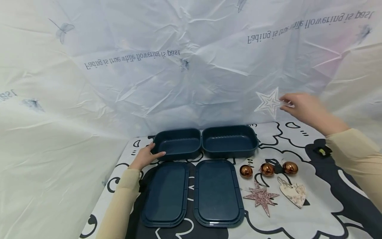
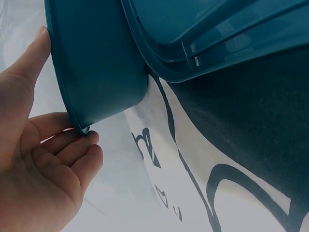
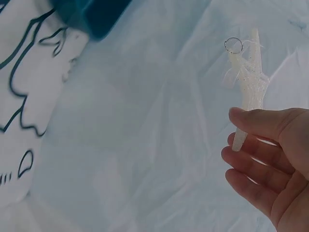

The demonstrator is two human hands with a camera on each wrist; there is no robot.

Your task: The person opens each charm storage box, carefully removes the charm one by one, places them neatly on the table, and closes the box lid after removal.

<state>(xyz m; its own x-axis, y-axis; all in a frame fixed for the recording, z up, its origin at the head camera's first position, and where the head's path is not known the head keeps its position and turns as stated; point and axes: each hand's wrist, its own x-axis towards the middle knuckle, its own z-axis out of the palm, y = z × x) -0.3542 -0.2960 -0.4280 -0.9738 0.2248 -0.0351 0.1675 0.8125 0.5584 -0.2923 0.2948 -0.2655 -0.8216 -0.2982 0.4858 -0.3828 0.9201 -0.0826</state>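
My right hand (image 1: 307, 108) pinches one point of a white glittery star ornament (image 1: 269, 102) between thumb and fingers, holding it up in the air right of the boxes. In the right wrist view the star (image 3: 253, 92) is seen nearly edge-on, with a small metal ring. My left hand (image 1: 144, 156) grips the left end of a dark blue rectangular box (image 1: 179, 155), thumb and fingers at its rim. A matching box (image 1: 229, 154) stands directly to its right. Both boxes are uncovered, and no contents show in the head view.
Two dark blue lids (image 1: 165, 194) lie side by side before the boxes. Right of them are three shiny copper balls (image 1: 267, 169), a pink glittery star (image 1: 261, 196) and a patterned heart ornament (image 1: 293, 193). A pale printed sheet (image 1: 167, 93) hangs behind the patterned tablecloth (image 1: 316, 212).
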